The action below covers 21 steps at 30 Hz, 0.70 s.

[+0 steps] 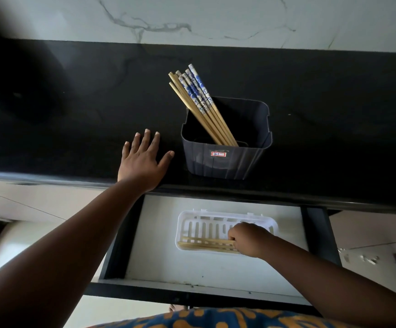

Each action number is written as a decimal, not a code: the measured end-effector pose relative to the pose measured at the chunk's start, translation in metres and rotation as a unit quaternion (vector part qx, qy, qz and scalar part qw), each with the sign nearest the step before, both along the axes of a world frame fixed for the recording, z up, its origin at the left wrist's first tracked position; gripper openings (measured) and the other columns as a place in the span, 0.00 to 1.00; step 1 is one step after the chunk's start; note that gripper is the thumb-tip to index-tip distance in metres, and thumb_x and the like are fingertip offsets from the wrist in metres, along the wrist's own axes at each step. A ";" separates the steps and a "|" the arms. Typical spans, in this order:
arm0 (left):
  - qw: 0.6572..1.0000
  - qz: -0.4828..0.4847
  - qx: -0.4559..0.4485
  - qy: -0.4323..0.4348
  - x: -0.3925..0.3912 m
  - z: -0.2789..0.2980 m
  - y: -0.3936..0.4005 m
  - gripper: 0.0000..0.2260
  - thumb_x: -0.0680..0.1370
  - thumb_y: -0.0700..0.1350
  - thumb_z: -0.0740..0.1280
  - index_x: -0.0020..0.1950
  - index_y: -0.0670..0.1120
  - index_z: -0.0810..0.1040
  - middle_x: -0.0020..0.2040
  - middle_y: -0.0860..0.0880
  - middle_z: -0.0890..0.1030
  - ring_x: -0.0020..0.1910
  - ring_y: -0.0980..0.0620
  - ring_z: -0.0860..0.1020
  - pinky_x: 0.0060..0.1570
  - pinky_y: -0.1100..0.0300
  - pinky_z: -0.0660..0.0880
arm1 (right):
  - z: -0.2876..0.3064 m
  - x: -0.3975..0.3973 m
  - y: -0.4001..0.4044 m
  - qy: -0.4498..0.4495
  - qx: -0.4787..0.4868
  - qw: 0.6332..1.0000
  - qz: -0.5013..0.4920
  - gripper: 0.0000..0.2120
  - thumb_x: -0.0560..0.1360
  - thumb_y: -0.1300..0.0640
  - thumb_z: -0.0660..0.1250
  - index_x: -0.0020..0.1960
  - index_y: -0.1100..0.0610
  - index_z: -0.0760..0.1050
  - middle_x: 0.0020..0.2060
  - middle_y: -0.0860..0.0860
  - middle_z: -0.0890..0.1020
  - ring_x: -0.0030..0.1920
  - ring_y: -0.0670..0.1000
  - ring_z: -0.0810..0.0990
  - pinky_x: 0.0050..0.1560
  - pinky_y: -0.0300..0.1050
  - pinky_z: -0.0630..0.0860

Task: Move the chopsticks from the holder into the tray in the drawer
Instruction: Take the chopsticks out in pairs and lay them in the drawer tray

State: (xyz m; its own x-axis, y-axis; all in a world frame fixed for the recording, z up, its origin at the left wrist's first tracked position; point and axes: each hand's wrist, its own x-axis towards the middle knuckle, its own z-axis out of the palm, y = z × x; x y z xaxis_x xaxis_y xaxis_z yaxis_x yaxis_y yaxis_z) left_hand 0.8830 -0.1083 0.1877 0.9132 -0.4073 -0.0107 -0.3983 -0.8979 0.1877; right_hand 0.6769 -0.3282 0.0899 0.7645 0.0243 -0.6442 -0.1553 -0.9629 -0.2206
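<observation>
Bamboo chopsticks, plain pale ones (206, 245), lay flat along the near side of the white slotted plastic tray (187, 223) in the open drawer (159, 233), w/ the right hand (248, 240) curled round their right ends, apparently setting them down. Rest of the set, more plain bamboo sticks plus blue-and-white patterned ones (197, 95), stood leaning up-left in the dark grey ribbed plastic holder (223, 162) on the black stone countertop (74, 114), so the job looked only partly done. Left hand (142, 159) was spread flat, fingers straight, on the counter just beside the holder, gripping nothing, prob. bracing. To finish this step well: lower the sticks fully onto the tray floor before letting go, keep them parallel to the long side so the next batch fits alongside, and uncurl the fingers gently so nothing rolls or pokes thru the slots. Risk: ends riding up on the tray rim & tipping out onto the drawer floor. Holder had a small red-edged sticker (218, 153) on its front; pale marbled wall (192, 17) sat behind the counter.
</observation>
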 end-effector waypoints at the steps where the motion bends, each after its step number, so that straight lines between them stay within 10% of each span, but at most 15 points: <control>1: 1.000 0.000 0.000 0.000 0.000 0.000 0.000 0.33 0.79 0.66 0.46 0.80 0.52 0.49 0.80 0.48 0.47 0.79 0.48 0.43 0.76 0.49 0.40 | 0.001 0.000 0.000 -0.002 -0.007 1.000 0.009 0.08 0.73 0.68 0.60 0.42 0.58 0.75 0.40 0.54 0.76 0.38 0.53 0.72 0.31 0.40 0.62; 21: 1.000 -0.002 0.006 0.017 -0.003 0.006 -0.002 0.32 0.80 0.65 0.46 0.80 0.51 0.47 0.81 0.48 0.45 0.79 0.48 0.41 0.76 0.48 0.40 | 0.084 0.005 -0.025 -0.064 0.092 0.985 -0.131 0.11 0.79 0.57 0.60 0.57 0.51 0.79 0.56 0.47 0.81 0.53 0.47 0.78 0.50 0.40 0.74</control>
